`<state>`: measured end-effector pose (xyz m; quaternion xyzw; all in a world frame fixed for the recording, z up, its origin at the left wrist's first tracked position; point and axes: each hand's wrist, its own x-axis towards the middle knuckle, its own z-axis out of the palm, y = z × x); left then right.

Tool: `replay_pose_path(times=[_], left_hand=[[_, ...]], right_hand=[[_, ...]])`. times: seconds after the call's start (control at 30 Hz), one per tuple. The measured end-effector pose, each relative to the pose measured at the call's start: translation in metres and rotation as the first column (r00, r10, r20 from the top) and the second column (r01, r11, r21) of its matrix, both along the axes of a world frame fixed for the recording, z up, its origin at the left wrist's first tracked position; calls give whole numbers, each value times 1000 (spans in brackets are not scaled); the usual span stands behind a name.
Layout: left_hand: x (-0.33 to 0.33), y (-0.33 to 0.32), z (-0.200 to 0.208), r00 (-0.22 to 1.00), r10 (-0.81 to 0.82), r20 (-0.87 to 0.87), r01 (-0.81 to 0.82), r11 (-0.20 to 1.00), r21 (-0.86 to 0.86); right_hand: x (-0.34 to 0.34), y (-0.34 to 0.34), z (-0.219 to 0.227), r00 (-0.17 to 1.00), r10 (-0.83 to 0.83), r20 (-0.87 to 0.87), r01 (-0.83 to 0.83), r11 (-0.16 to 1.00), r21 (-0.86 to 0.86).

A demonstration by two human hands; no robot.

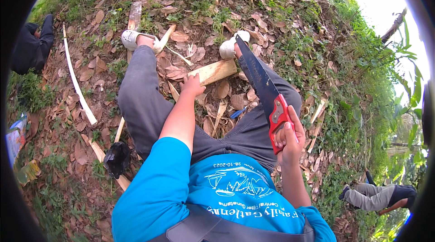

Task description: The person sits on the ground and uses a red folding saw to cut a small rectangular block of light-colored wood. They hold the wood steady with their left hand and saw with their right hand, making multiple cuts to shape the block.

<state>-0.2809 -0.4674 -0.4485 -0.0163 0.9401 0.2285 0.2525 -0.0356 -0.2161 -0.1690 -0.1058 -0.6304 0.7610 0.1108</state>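
My right hand (pixel 290 138) is closed round the red handle of a handsaw (pixel 258 75). The dark blade points up and away, over my right leg, with its tip by my right shoe. It is apart from the wood. Between my lower legs lies a short, pale block of wood (pixel 216 71), tilted up to the right. The fingers of my left hand (pixel 193 86) grip its left end; the thumb's place is hard to make out. On the leaves below the block is a small tool with a blue handle (pixel 238 113), partly hidden by my right thigh.
A long pale wood strip (pixel 76 76) lies at the left. A board (pixel 135 15) reaches out beyond my left shoe. By my left hip are a black plastic bag (pixel 117 159) and another strip. Two people (pixel 34 47) (pixel 380 196) are at the far left and lower right.
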Motion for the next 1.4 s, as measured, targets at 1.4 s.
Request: replay_pose_path(times=[1.4], left_hand=[[-175, -31, 84, 807, -539, -241, 451, 827, -336]], right_hand=[[-130, 1, -111, 973, 202, 111, -216, 968, 131]])
